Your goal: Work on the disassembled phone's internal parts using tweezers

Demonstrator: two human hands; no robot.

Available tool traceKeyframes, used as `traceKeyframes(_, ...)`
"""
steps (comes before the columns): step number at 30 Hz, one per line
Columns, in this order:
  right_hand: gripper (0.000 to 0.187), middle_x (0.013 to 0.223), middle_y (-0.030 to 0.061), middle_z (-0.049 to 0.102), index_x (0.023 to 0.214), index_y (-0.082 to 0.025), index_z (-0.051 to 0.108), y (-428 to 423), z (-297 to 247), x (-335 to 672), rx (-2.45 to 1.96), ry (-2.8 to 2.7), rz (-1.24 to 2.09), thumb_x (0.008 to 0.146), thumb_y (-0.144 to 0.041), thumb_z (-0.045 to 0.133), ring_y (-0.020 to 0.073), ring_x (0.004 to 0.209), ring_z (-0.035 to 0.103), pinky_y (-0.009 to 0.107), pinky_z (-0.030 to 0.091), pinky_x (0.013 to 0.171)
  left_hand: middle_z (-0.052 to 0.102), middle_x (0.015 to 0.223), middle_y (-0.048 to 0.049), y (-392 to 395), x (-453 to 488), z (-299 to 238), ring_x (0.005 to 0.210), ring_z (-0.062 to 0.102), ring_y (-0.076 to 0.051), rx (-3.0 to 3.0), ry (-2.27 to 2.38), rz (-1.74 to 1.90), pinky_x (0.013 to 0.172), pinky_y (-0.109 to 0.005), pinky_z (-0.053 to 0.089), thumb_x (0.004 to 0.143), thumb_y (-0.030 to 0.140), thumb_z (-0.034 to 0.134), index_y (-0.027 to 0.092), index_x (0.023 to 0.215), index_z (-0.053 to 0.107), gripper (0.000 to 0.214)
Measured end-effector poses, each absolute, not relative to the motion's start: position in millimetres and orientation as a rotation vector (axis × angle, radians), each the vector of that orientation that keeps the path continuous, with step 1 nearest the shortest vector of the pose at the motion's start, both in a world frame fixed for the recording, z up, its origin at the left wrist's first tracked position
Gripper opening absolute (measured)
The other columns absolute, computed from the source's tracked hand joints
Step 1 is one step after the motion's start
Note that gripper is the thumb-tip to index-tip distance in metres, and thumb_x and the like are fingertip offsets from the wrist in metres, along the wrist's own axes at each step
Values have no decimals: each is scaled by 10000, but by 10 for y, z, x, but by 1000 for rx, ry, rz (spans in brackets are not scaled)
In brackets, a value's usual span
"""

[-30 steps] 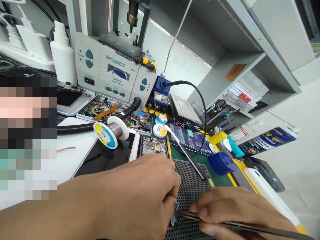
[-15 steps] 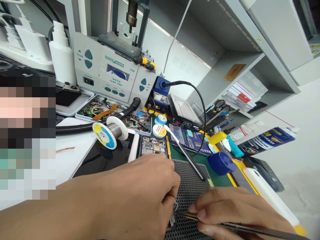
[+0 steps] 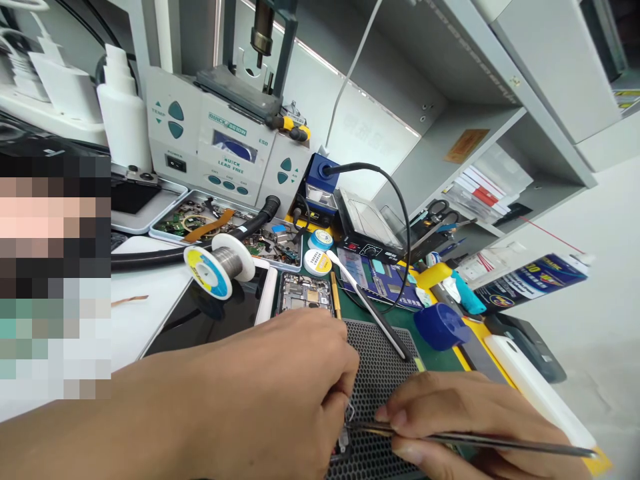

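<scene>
My left hand [image 3: 270, 393] lies curled over a black honeycomb mat [image 3: 380, 373], its fingertips pinching a small metal part [image 3: 349, 415] that is mostly hidden. My right hand [image 3: 465, 417] grips thin metal tweezers [image 3: 480, 440], whose tips reach left to that part beside my left fingertips. An opened phone [image 3: 306, 293] with its circuit board exposed lies just beyond my left hand.
A solder spool [image 3: 220, 261] rests on a tablet [image 3: 210, 313]. Behind stand a rework station [image 3: 225, 150], a parts tray [image 3: 225, 227] and a white bottle [image 3: 123, 113]. A blue tape roll [image 3: 440, 325], glue tube [image 3: 530, 279] and white-handled tool [image 3: 370, 303] lie right. A pixelated patch covers the left.
The tweezers have tilted slightly, the handle end rising toward the right. Both hands stay in nearly the same place over the mat.
</scene>
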State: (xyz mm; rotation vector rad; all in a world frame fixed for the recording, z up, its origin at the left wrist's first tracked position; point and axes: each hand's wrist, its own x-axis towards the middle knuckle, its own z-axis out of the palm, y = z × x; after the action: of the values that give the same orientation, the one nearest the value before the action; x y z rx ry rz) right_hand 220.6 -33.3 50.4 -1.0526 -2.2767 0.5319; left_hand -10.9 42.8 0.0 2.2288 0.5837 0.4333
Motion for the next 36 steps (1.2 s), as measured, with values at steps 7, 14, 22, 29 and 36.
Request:
traceKeyframes(7, 217, 895, 5, 898, 1006, -236, 836, -340, 480, 2198, -1102, -2226, 537, 869, -76, 887, 168, 781, 869, 162, 671, 798, 694, 913, -49, 418, -118, -26, 879, 663, -259, 2224, 597, 442, 762, -359, 519, 879, 217, 651, 244, 792, 675, 94)
traceKeyframes(14, 151, 824, 20, 878, 941, -205, 844, -326, 445, 2202, -1113, -2124, 659, 868, -78, 877, 170, 735, 851, 189, 675, 724, 656, 968, -47, 388, -120, 11, 942, 619, -267, 2204, 644, 365, 795, -394, 508, 874, 225, 633, 234, 812, 651, 65)
traceKeyframes(22, 135, 808, 59, 862, 935, -182, 840, -344, 422, 2202, -1109, -2070, 722, 870, -65, 859, 192, 719, 835, 227, 678, 684, 648, 955, -48, 407, -125, 49, 939, 608, -264, 2210, 635, 363, 795, -393, 506, 857, 212, 646, 223, 786, 634, 73)
traceKeyframes(29, 94, 835, 66, 844, 947, -175, 800, -341, 371, 2248, -1135, -2086, 778, 901, -98, 829, 199, 746, 814, 264, 666, 695, 651, 1015, -41, 391, -131, 61, 996, 622, -258, 2182, 640, 354, 841, -388, 513, 888, 203, 647, 225, 823, 661, 69)
traceKeyframes(36, 65, 863, 69, 841, 957, -173, 804, -336, 369, 2257, -1145, -2045, 823, 921, -124, 826, 190, 765, 809, 256, 655, 702, 656, 1005, -28, 382, -146, 84, 987, 622, -238, 2206, 619, 362, 851, -377, 507, 909, 184, 636, 219, 821, 653, 96)
